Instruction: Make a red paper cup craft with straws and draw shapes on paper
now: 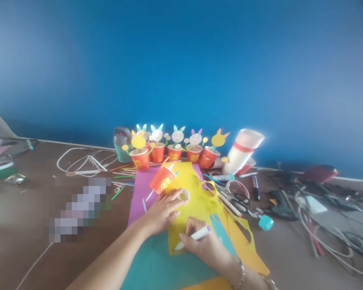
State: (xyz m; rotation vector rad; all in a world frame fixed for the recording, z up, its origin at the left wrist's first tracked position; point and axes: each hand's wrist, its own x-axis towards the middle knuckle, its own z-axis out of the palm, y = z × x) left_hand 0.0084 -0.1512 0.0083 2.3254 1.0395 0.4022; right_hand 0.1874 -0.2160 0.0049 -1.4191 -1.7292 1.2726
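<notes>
My right hand (pixel 201 241) grips a white marker (pixel 201 233) with a purple end, its tip down at the lower edge of a yellow paper sheet (pixel 190 177). Flat on the same sheet lies my left hand (pixel 163 209), fingers stretched out, with the fingertips at a small round tape roll (pixel 184 195). Just beyond that hand, a red paper cup (pixel 162 180) with white strips lies tilted on its side. Purple paper (pixel 140 189) and teal paper (pixel 157 262) show around the yellow sheet.
Several red cups (pixel 139 160) with paper animal faces line the blue wall. Beside them stand a grey-green bottle (pixel 122 143) and stacked white cups (pixel 243 151). At right lie scissors (pixel 241 200), a black marker (pixel 255 187), a glue gun (pixel 282 205) and tangled cables (pixel 335 241).
</notes>
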